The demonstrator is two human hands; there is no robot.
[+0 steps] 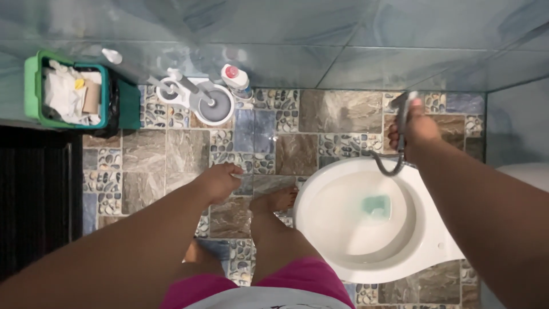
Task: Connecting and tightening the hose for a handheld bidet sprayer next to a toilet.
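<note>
Fingers of your right hand (416, 127) are closed around the grey spray handle (404, 109), held just beyond the far rim of the white toilet bowl (426, 240). The handle's dark hose (389, 167) loops down from your grip and crosses the bowl's rim. Blue-green water (376, 206) sits in the bottom of the bowl.

Your left hand (220, 180) hangs over the patterned tile floor (171, 154), to the left of the bowl, with its fingers curled loosely inward; whether they hold anything you cannot tell from this view. Your bare foot (277, 200) stands on the floor just beside the bowl's left edge.

Against the far wall stand a toilet brush in its grey holder (214, 106), a white bottle with a red cap (235, 77) and a green bin (66, 91) filled with paper waste.
</note>
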